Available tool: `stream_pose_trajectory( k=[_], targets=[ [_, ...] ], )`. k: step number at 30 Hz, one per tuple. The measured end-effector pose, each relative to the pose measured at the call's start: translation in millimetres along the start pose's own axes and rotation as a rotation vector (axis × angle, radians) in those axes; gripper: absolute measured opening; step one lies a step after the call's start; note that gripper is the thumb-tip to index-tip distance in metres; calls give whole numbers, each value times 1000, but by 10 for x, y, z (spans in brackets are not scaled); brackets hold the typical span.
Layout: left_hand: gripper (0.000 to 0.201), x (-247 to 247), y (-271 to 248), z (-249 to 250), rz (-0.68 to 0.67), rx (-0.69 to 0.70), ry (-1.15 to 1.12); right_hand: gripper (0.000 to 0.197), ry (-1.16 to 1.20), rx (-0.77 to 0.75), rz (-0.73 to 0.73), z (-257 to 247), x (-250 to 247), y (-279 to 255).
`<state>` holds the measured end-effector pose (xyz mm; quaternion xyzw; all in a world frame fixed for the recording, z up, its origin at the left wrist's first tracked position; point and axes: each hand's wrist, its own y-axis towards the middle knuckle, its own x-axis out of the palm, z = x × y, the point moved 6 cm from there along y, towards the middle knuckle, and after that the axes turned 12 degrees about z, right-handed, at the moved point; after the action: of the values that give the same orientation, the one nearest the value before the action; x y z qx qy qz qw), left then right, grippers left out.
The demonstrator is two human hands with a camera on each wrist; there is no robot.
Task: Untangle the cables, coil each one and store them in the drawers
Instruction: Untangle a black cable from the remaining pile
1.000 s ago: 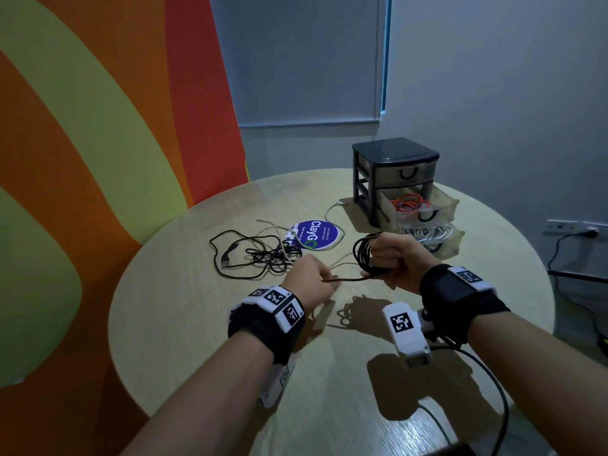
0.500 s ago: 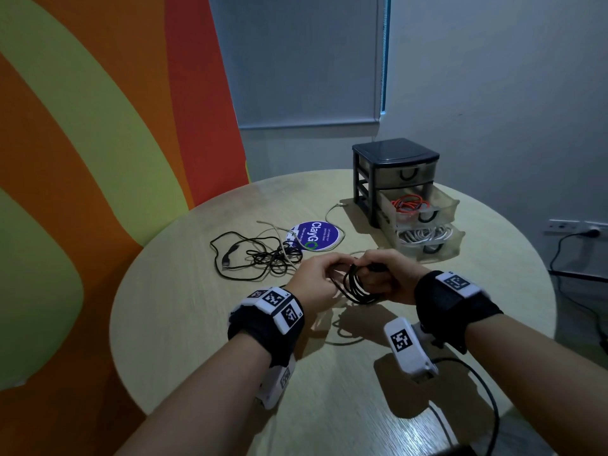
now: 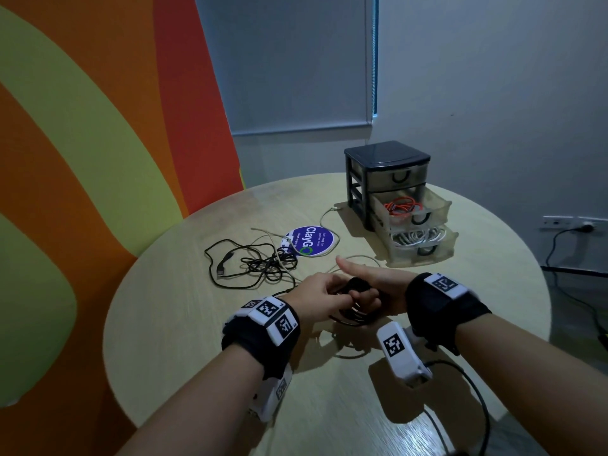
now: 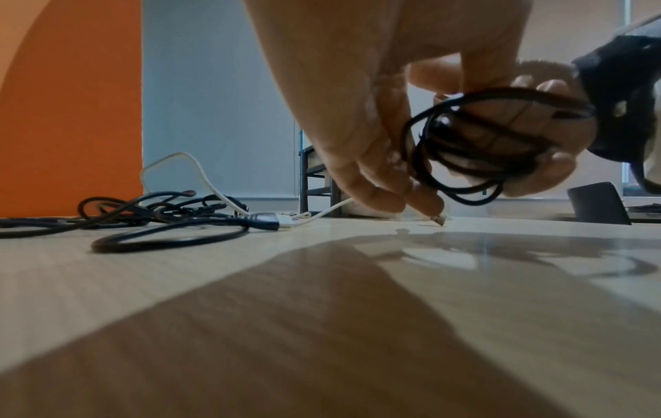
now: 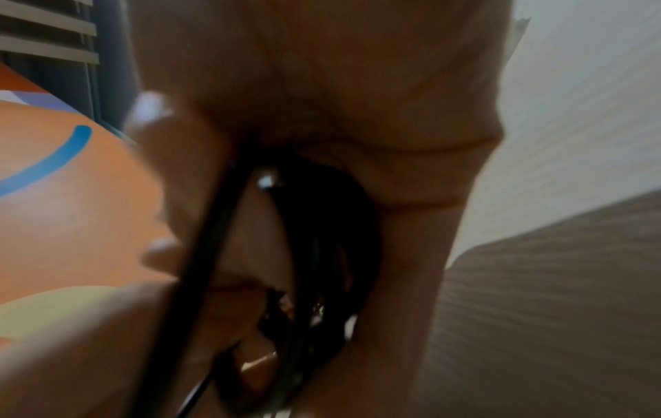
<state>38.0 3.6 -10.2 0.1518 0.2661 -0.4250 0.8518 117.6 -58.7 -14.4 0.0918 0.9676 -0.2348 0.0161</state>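
Fingers of both hands curled round black cable coil, above table

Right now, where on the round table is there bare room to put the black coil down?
Bare tabletop lies along the near rim of the round wooden table, left of the left hand, and behind the loose tangle of black and white cables. It is crowded between that tangle, the blue round sticker and the black three-drawer plastic organiser.

Black coiled cable, red cable, orange-and-green striped wall.
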Motion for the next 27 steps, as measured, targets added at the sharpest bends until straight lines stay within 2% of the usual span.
stream_pose_trajectory(
  k=[3, 6, 8, 11, 14, 17, 22, 27],
  targets=[
    [21, -71, 32, -40, 135, 16, 125, 45, 17, 10, 38, -8, 12, 49],
    [19, -140, 49, -20, 238, 31, 228, 25, 37, -20, 126, -29, -44, 86],
    [21, -178, 66, -35, 303, 16, 260, 26, 58, -78, 155, -64, -71, 91],
    [25, -229, 102, -30, 388, 15, 300, 14, 124, -151, 188, -84, -78, 74],
    [26, -267, 144, -30, 450, 23, 332, 18, 216, -178, 218, -45, -111, 73],
    [26, -284, 149, -48, 478, -3, 323, 27, 242, -199, 272, -17, -128, 91],
    [25, -306, 143, -50, 495, -10, 273, 31, 73, -276, 369, -62, -117, 99],
    [24, -281, 104, -3, 463, 25, 172, 13, -27, -326, 453, -91, -106, 132]
  ],
)
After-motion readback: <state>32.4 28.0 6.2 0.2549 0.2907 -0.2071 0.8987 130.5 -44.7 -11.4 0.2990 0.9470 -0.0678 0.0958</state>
